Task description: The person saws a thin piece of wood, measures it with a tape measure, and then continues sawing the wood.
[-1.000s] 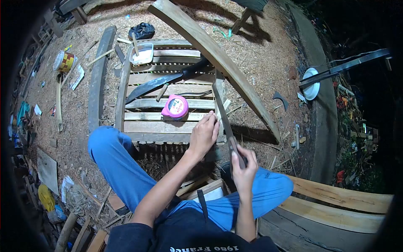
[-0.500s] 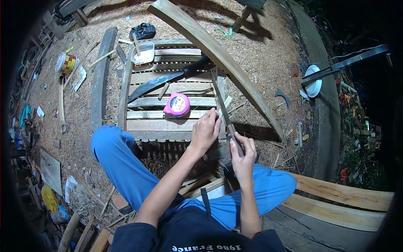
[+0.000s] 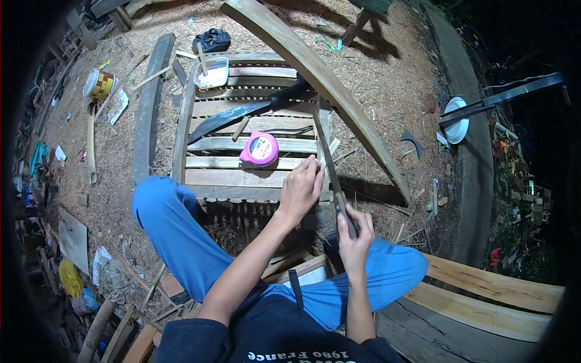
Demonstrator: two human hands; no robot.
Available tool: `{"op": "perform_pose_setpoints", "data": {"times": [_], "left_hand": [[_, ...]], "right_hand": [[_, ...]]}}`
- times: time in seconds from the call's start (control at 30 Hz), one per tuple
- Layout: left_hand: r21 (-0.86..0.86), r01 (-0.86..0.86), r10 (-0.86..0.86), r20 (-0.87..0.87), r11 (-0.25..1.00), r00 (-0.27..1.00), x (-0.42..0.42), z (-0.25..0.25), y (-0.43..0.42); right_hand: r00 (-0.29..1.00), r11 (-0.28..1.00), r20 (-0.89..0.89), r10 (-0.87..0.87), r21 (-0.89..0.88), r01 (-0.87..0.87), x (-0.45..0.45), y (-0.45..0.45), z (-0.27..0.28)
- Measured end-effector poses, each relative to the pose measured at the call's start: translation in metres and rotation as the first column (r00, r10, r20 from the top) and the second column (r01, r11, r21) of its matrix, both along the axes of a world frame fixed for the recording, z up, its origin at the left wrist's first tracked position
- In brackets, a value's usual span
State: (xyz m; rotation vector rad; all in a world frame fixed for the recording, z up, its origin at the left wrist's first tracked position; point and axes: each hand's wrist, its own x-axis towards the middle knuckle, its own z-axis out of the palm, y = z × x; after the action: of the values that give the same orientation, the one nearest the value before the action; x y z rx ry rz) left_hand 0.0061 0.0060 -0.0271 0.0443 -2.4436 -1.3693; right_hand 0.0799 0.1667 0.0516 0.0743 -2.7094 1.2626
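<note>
A knife (image 3: 329,158) with a long, narrow dark blade and a brown handle is gripped in my right hand (image 3: 356,241); its tip points away from me. Beside the blade, my left hand (image 3: 301,189) is closed, with thumb and fingertips pinched together at the near right corner of a slatted wooden table (image 3: 236,178). Whatever those fingers hold is too small to make out. A pale wood strip (image 3: 333,147) shows just past the blade. On the slats, left of my left hand, sits a pink tape measure (image 3: 260,149).
A machete (image 3: 233,118), a short wooden stick (image 3: 240,129) and a clear plastic tub (image 3: 212,75) lie on the table. A long curved plank (image 3: 321,85) leans across its right side. Planks (image 3: 496,281) lie at lower right; a yellow-brown bucket (image 3: 100,85) stands left.
My right hand and the knife have moved slightly back towards my body. My left hand stays pinched in about the same place. The whole view has shifted a little.
</note>
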Motion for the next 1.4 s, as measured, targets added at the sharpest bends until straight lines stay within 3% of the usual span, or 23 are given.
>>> {"op": "perform_pose_setpoints", "data": {"times": [0.1,0.17,0.23,0.27,0.43,0.5,0.53,0.73,0.97,1.0,1.17,1.3,1.33,1.4], "left_hand": [[-0.011,-0.001,0.001,-0.025,1.000,1.000,0.000,-0.002,0.001],[-0.004,-0.004,0.004,0.010,1.000,1.000,-0.001,-0.002,0.001],[-0.003,0.006,-0.006,0.029,1.000,1.000,-0.001,0.000,0.002],[-0.011,0.003,-0.003,0.015,1.000,1.000,-0.001,-0.001,0.002],[0.021,0.036,-0.037,0.059,0.999,0.998,0.003,-0.002,0.000],[-0.115,0.026,-0.039,-0.114,0.993,0.993,0.002,-0.008,0.001],[-0.118,0.022,-0.036,-0.116,0.993,0.993,0.000,-0.009,0.000],[-0.007,-0.033,0.033,0.006,0.999,0.999,0.003,-0.005,0.003],[-0.047,-0.007,0.003,-0.079,0.999,0.997,-0.001,-0.005,0.001],[-0.056,-0.006,0.001,-0.095,0.998,0.995,0.000,-0.005,0.001],[-0.003,0.006,-0.006,-0.003,1.000,1.000,0.003,0.000,0.000],[-0.015,0.007,-0.008,-0.025,1.000,1.000,0.000,0.001,0.001],[-0.022,0.007,-0.008,-0.027,1.000,1.000,0.000,0.001,0.001],[-0.001,0.003,-0.003,-0.008,1.000,1.000,-0.001,-0.001,0.002]], "right_hand": [[0.996,0.995,0.070,-0.050,-0.082,0.055,0.033,0.028,-0.005],[0.997,0.997,0.055,-0.053,-0.046,0.056,0.036,0.028,-0.007],[0.997,0.998,0.060,-0.051,-0.033,0.053,0.020,0.019,-0.005],[0.999,1.000,-0.036,-0.003,-0.026,0.002,0.003,0.012,-0.007],[0.999,0.999,-0.009,0.033,-0.028,-0.033,-0.006,0.002,-0.007],[0.999,0.999,-0.041,0.027,-0.027,-0.028,0.003,0.004,-0.009],[0.999,1.000,-0.049,0.022,-0.002,-0.022,0.003,0.001,-0.010],[0.998,0.999,-0.063,0.014,0.029,-0.013,-0.018,-0.021,-0.007],[1.000,0.999,0.015,-0.027,-0.024,0.027,0.035,0.026,-0.010],[1.000,0.999,-0.007,-0.012,0.030,0.012,0.035,0.020,-0.007],[0.999,1.000,-0.050,0.019,0.001,-0.019,-0.016,-0.011,-0.008],[0.997,1.000,-0.072,0.011,0.014,-0.010,0.024,0.014,-0.009],[0.999,0.999,0.016,-0.033,0.023,0.033,0.041,0.023,-0.005],[1.000,0.999,0.016,-0.026,0.025,0.025,0.044,0.027,-0.007]]}}
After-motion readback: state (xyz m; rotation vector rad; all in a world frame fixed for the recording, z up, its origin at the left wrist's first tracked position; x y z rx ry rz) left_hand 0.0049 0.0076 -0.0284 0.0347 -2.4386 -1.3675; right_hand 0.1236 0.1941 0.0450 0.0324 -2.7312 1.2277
